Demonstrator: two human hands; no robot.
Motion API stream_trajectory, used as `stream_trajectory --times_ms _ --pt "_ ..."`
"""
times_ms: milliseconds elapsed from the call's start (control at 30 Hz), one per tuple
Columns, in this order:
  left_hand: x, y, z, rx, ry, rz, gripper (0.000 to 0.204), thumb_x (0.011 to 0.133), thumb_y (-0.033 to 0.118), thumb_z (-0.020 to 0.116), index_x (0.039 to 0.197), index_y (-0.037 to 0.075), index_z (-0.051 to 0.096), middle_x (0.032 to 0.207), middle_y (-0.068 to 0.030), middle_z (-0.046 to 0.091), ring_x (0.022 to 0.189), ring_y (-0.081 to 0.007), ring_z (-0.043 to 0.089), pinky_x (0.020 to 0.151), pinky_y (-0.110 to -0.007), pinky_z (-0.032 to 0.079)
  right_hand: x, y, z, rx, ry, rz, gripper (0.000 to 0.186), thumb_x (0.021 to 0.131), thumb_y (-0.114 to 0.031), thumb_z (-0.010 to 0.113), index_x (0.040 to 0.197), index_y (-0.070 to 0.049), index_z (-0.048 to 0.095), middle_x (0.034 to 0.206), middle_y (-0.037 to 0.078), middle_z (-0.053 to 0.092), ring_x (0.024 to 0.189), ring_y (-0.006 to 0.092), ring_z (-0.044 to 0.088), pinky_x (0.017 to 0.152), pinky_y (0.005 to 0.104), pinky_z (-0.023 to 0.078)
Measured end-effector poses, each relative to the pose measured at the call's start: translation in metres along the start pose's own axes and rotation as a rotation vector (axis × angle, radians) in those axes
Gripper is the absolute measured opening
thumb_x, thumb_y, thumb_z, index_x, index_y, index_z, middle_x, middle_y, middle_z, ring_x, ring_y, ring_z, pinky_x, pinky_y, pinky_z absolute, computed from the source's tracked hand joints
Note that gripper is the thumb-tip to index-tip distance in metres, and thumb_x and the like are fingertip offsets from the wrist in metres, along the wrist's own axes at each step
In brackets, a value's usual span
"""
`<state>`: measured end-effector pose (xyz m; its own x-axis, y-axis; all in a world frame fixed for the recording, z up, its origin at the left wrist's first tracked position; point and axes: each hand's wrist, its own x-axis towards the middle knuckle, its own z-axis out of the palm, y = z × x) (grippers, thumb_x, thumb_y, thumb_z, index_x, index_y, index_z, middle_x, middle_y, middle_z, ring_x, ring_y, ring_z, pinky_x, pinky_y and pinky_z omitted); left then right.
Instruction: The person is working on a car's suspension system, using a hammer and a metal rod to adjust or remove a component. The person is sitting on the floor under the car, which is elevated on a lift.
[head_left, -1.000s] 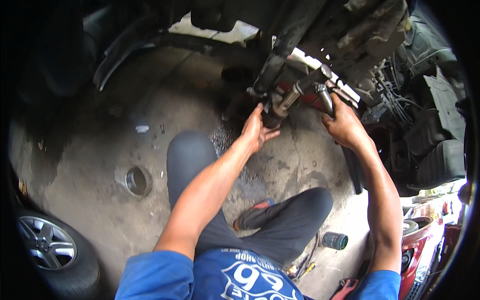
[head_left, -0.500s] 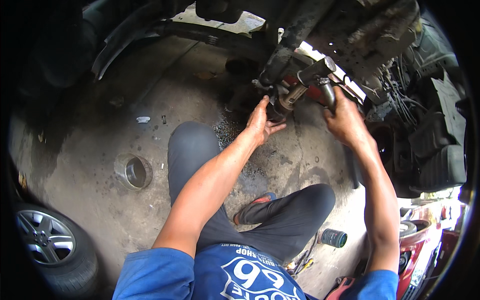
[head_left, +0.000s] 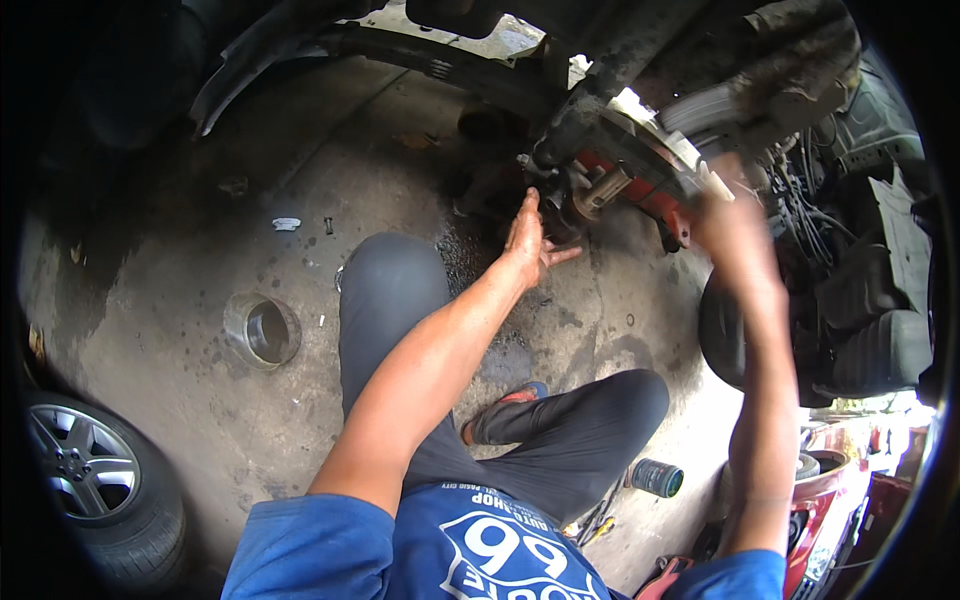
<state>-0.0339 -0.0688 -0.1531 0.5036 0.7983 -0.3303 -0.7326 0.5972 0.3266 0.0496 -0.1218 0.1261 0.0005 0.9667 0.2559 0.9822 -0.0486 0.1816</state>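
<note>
Under the raised vehicle, my left hand [head_left: 527, 238] grips a dark, greasy metal part [head_left: 565, 205], thumb upward and some fingers spread beneath. A steel sleeve [head_left: 603, 193] projects from that part toward the right, near a dark strut [head_left: 600, 80] and a red metal piece [head_left: 655, 200]. My right hand [head_left: 730, 215] is raised to the right of the sleeve, smeared by motion, closed round a steel hammer [head_left: 705, 110] whose head is only a grey blur.
A tub of dark liquid [head_left: 266, 332] sits left of my bent knees. A wheel [head_left: 140, 500] lies lower left, a green jar [head_left: 657, 478] by my right leg. Engine parts and hoses [head_left: 820, 230] crowd the right; a red car [head_left: 835, 520] is behind them.
The hammer has swung from beside the sleeve up and away to the right with my right hand, uncovering more of the red piece. My left hand has shifted slightly upward in view.
</note>
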Motion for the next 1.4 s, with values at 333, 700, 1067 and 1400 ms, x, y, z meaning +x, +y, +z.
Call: stream_trajectory --times_ms 333,700,1067,1400 --pt "0.002 -0.003 -0.002 0.027 -0.021 -0.029 0.077 0.103 0.062 0.036 0.149 0.0 0.036 0.141 -0.0212 0.052 0.123 -0.0395 0.058 0.103 -0.059 0.049 0.033 0.064 -0.085 0.594 0.487 -0.137 0.027 0.095 -0.013 0.063 0.12 -0.001 0.063 0.084 0.001 0.063 0.074 0.0116 0.057 0.071 0.0266 0.048" --pt "0.003 -0.001 -0.002 0.029 0.003 -0.086 0.076 0.103 0.065 0.034 0.148 0.003 0.04 0.135 -0.0179 0.057 0.117 -0.0361 0.062 0.097 -0.058 0.052 -0.006 0.063 0.014 0.155 -0.021 -0.381 0.042 0.078 0.002 0.065 0.12 -0.003 0.058 0.092 0.024 0.069 0.094 0.0484 0.065 0.084 0.0439 0.053" --pt "0.005 -0.006 -0.007 0.016 0.015 -0.032 0.079 0.104 0.062 0.034 0.149 -0.004 0.033 0.142 -0.023 0.051 0.12 -0.0392 0.061 0.102 -0.056 0.05 -0.005 -0.015 -0.015 -0.183 0.297 -0.246 0.037 0.088 -0.011 0.065 0.122 0.002 0.057 0.097 0.025 0.066 0.1 0.0424 0.064 0.087 0.0459 0.051" --pt "0.008 -0.007 -0.01 0.129 0.067 -0.054 0.076 0.106 0.056 0.033 0.151 -0.006 0.029 0.143 -0.0247 0.05 0.129 -0.0404 0.054 0.105 -0.058 0.047 0.02 0.055 -0.082 0.498 0.469 -0.133 0.023 0.09 -0.007 0.062 0.112 -0.002 0.061 0.09 0.004 0.066 0.083 0.0142 0.062 0.078 0.0295 0.05"
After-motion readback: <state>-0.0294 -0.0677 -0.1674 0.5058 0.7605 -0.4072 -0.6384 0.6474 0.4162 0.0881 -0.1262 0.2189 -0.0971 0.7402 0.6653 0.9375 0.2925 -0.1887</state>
